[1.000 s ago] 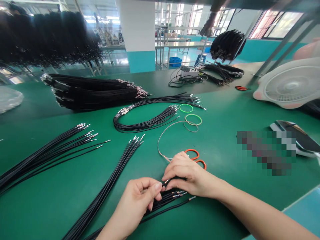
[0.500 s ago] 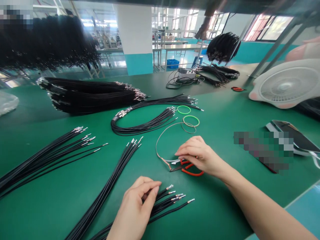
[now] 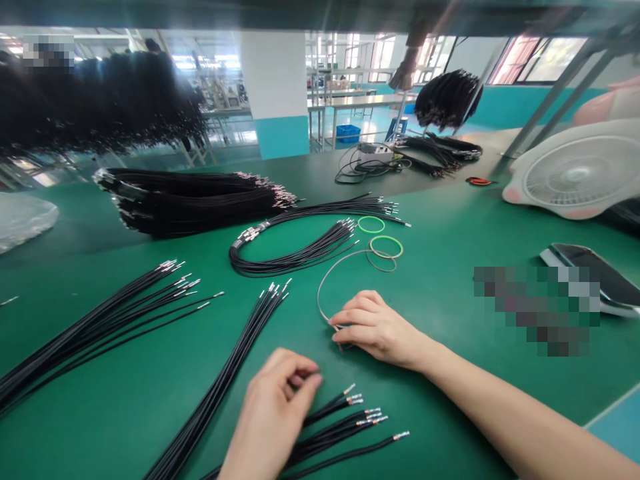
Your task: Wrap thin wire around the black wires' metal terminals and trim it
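My left hand [image 3: 277,410] is closed, thumb and index fingertips together just above the table. Nothing sticks out of this pinch, and I cannot make out whether anything small is inside. Beside and beneath it lie black cables [image 3: 330,433] with stripped ends and silver terminals. My right hand [image 3: 375,330] rests palm down, fingers curved together on the green tabletop. It covers the spot where a red-handled tool lay, which is hidden now. A thin light cord [image 3: 323,283] runs to its fingertips from a loop by two green rings [image 3: 371,224].
More black cable bundles lie at the left [image 3: 125,313] and centre [image 3: 250,340]. Behind are a bent bundle [image 3: 295,260] and a thick coil [image 3: 190,200]. At the right stand a white fan [image 3: 575,170] and a phone [image 3: 595,273]. A shelf edge hangs overhead.
My right hand has come down and left over the red-handled tool, hiding it. The left hand has come slightly away from the cable ends. The view has tilted a little.
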Available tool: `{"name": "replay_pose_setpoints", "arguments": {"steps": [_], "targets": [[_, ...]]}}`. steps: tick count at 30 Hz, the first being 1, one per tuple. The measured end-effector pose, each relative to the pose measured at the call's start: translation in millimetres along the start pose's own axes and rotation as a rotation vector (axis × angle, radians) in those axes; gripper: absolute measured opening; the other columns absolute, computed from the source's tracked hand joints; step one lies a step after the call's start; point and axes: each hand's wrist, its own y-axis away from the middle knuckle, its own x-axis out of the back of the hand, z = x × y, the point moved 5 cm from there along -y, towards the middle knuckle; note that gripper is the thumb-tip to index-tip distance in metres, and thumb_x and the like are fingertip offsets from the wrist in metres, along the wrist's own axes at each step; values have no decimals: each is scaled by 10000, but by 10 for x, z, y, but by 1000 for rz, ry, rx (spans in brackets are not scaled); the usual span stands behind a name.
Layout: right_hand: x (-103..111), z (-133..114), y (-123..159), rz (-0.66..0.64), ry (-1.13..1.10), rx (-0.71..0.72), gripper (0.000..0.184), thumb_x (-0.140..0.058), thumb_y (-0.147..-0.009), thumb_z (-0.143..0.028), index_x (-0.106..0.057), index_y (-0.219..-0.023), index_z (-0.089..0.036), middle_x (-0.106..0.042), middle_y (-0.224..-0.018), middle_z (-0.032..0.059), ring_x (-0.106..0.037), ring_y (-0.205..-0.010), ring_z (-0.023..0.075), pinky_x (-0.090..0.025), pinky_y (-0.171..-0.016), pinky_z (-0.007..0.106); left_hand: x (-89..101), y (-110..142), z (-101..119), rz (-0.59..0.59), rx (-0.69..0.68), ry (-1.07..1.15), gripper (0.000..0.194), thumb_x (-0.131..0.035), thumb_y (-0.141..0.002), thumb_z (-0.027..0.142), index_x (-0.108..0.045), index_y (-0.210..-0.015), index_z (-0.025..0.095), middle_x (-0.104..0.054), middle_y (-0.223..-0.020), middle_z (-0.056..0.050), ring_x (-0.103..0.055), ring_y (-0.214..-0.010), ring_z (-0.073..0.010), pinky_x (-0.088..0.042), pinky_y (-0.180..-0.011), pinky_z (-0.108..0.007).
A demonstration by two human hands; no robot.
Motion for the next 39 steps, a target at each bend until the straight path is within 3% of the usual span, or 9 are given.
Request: {"name": "replay_pose_setpoints", "arguments": {"steps": [2, 4, 8, 13, 20, 24, 28, 33, 39], "targets": [[4, 16, -33, 89, -136, -68, 141, -535, -966, -237, -676, -965, -229, -724, -1073, 50, -618, -1004, 183, -390, -942, 410, 289, -19, -86, 329, 28, -294, 170, -529, -873, 303, -668, -921, 218, -649, -972, -72, -589, -918, -258, -458, -816, -369], [8, 17, -72, 152, -296, -147, 141, -551, -957, -257, -678, -907, -221, -737, -1011, 57, -644, -990, 183, -425, -945, 412, 485, -15, -197, 504, 134, -553, 214, -551, -855, 343, -645, -967, 188, -642, -999, -114, -564, -946, -319, -448, -799, -415], [19, 5, -155, 163, -550, -339, 163, -585, -930, -314, -691, -876, -203, -740, -938, 61, -667, -945, 188, -501, -884, 378, 616, -44, -376, 493, 241, -607, 268, -476, -894, 348, -618, -1023, 162, -653, -1002, -135, -595, -916, -316, -453, -726, -387], [74, -3, -247, 58, -606, -498, 191, -611, -904, -351, -710, -877, -190, -726, -906, 46, -660, -858, 170, -525, -787, 313, 705, -34, -508, 451, 369, -369, 241, -486, -861, 378, -655, -909, 213, -695, -926, -119, -617, -852, -336, -414, -651, -382], [45, -19, -226, 28, -645, -607, 238, -590, -901, -396, -702, -863, -190, -725, -898, 38, -647, -793, 163, -527, -683, 277, 714, -54, -640, 379, 331, -78, 333, -574, -794, 515, -691, -847, 207, -752, -789, -71, -696, -733, -272, -471, -629, -331], [-10, -57, -160, 32, -632, -617, 217, -583, -907, -374, -708, -860, -201, -732, -901, 38, -657, -813, 174, -520, -705, 285, 722, -85, -698, 350, 320, 1, 379, -627, -733, 553, -699, -802, 188, -749, -755, -70, -690, -685, -256, -480, -615, -319], [-45, -70, -129, 18, -635, -614, 180, -589, -907, -335, -707, -852, -210, -732, -897, 28, -659, -844, 181, -514, -723, 285, 719, -47, -677, 378, 366, -169, 318, -578, -782, 517, -680, -756, 217, -709, -714, -52, -659, -645, -253, -451, -594, -324], [-47, -81, -128, 15, -573, -590, 146, -589, -914, -292, -707, -859, -226, -729, -883, 12, -654, -860, 177, -497, -744, 289, 656, -93, -581, 433, 358, -334, 287, -494, -865, 429, -677, -853, 209, -702, -871, -96, -649, -801, -284, -461, -655, -349], [-41, -122, -152, 10, -523, -558, 150, -578, -922, -286, -704, -861, -232, -728, -887, 10, -650, -866, 173, -485, -780, 307, 564, -194, -408, 403, 227, -605, 292, -419, -936, 268, -702, -1000, 239, -706, -1042, -64, -644, -908, -252, -463, -689, -323]]}}
